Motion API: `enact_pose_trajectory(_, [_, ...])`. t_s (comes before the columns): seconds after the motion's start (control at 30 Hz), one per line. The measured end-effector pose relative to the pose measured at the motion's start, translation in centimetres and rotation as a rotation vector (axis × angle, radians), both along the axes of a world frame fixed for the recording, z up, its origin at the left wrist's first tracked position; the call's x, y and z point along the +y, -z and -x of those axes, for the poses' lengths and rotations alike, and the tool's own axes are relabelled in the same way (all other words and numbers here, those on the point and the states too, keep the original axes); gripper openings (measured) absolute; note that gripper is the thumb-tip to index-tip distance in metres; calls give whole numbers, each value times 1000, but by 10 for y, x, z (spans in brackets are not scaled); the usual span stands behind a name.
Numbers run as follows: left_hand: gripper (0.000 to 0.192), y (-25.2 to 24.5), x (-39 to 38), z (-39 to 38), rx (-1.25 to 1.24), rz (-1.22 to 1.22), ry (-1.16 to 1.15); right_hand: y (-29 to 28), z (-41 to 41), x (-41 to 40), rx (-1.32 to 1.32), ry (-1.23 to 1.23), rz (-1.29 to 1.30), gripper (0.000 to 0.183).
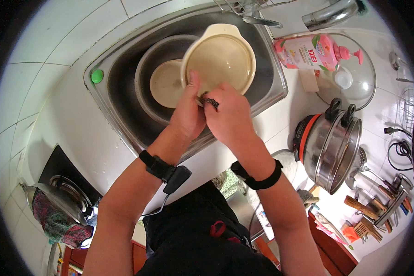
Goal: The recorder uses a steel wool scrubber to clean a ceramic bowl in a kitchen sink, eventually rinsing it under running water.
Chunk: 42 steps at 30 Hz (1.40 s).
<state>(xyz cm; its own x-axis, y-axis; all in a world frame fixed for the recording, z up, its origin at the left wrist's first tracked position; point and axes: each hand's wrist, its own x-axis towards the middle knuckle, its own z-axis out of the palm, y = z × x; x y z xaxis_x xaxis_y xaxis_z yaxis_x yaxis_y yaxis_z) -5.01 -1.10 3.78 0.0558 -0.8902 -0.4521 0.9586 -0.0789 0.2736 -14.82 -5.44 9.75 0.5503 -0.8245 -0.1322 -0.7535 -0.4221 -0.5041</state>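
Over a stainless steel sink [115,129], my left hand [189,112] grips the near rim of a cream handled bowl [224,62], its thumb over the edge. The bowl's inside faces up. My right hand [229,110] is closed on a small dark scrubber [209,100], which seems to touch the bowl near its rim; the exact contact is partly hidden by my fingers. Inside the sink stands a grey metal basin [141,74], and a second cream dish [165,84] lies in it, partly covered by the held bowl.
A faucet [262,21] reaches over the sink's far edge. To the right are a pink dish soap bottle [307,52], a glass lid [362,81] and a steamer pot [326,151]. A utensil rack [395,203] stands farther right. A covered pan [55,203] is at the lower left.
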Motion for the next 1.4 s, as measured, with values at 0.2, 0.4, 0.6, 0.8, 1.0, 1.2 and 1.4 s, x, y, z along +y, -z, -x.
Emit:
enact_pose_trajectory(0.2, [65,-3,0,-1,-48,52,-32,11,21,-16,120,-16,42,11])
enact_pose_trajectory(0.4, [64,7,5,-7,-81,49,6,12,3,-7,-36,1,-106,10])
enact_pose_trajectory(0.6, [65,-3,5,-9,-113,25,6,21,33,-40,272,-231,208,19])
enact_pose_trajectory(0.8, [64,-6,2,-16,-144,-69,91,22,41,-67,187,-287,467,25])
enact_pose_trajectory(1.0, [66,14,6,-7,-168,-68,97,30,7,-20,-32,93,-137,16])
enact_pose_trajectory(1.2, [62,1,3,-8,-28,-73,74,23,3,-24,-326,319,-586,20])
enact_pose_trajectory(1.4, [46,23,17,-18,-26,-91,64,16,33,-33,123,-119,-54,16])
